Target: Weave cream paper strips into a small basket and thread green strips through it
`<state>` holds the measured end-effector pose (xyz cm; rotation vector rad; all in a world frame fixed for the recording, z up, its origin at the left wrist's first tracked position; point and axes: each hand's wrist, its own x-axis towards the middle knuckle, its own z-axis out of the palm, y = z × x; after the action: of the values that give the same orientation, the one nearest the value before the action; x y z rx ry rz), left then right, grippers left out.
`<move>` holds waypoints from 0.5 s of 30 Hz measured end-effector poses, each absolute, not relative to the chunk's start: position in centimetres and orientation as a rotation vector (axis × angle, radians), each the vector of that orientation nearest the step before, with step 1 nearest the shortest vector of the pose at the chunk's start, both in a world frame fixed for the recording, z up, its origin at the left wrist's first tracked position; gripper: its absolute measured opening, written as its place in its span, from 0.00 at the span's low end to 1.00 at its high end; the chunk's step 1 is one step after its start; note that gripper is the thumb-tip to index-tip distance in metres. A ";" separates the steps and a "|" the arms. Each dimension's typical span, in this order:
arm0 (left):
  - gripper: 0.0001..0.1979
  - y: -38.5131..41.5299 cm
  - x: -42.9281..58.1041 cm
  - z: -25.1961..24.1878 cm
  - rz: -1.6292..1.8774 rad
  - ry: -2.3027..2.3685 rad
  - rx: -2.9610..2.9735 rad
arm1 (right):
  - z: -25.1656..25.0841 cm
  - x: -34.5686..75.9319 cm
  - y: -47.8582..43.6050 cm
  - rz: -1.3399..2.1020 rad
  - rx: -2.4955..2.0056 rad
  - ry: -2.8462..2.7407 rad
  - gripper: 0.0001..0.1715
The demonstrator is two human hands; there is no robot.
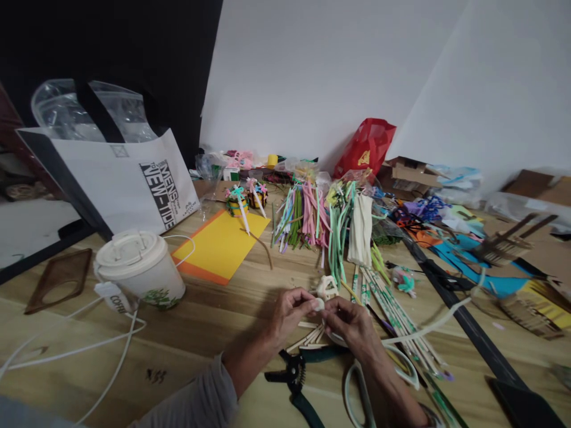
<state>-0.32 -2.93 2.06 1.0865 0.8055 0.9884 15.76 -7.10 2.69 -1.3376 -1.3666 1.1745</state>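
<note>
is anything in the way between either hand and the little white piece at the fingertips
Nothing visible does. The left hand and right hand both pinch the small white piece in their fingers. The pale folded shape lies beyond them, not between.

A pale wooden table point(209, 321) is set against a plain white wall point(312, 65), which is evenly lit. To the left of the wall, a black panel point(111, 41) is seen, and a white sheet point(499, 83) is leaned to its right.
</note>
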 end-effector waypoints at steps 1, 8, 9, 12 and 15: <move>0.13 -3.0 -0.2 2.0 1.001 0.813 1.069 | 2.6 15.7 -7.1 1.170 -1.331 -1.355 0.21; 0.11 -3.3 0.3 1.5 1.006 0.830 1.017 | 1.8 15.6 -7.1 1.114 -1.329 -1.388 0.19; 0.12 -3.3 0.3 1.6 0.996 0.821 1.007 | 1.8 15.7 -7.1 1.112 -1.329 -1.392 0.19; 0.13 -3.2 0.1 1.9 0.956 0.791 1.003 | 2.0 15.8 -7.2 1.101 -1.344 -1.408 0.18; 0.15 -2.9 -0.3 2.1 0.887 0.779 1.047 | 2.2 16.0 -7.2 1.087 -1.379 -1.465 0.17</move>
<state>-0.26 -2.89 2.10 1.0475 0.7788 0.8870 15.99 -7.24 2.23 -1.3792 -1.4650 1.0870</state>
